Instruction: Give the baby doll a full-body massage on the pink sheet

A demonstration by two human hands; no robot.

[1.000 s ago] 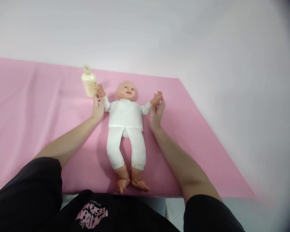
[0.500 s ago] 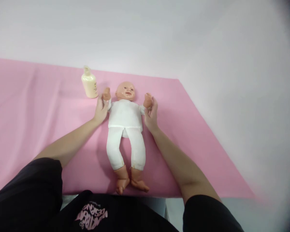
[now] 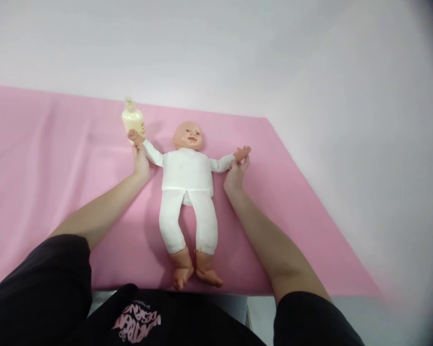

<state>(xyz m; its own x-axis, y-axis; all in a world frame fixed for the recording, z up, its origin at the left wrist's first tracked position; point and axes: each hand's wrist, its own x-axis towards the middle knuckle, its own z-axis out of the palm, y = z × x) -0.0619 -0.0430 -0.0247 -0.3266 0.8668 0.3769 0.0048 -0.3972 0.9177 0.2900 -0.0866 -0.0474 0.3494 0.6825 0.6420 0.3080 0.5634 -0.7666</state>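
A baby doll (image 3: 187, 178) in a white suit lies on its back on a pink cloth (image 3: 57, 158), head away from me, feet at the near edge. My left hand (image 3: 140, 161) grips the doll's wrist on the left side, stretching that arm outward toward a cream bottle (image 3: 133, 117). My right hand (image 3: 235, 174) holds the doll's other wrist, with that arm spread out to the right.
The cream bottle stands upright at the back of the cloth, just behind the doll's left-side hand. A pale wall runs behind the table. The cloth's right edge slants off beside my right arm.
Half a second ago both doll arms were folded in beside its head. Now my hands have pulled them out wide to the sides, wider than a second ago.
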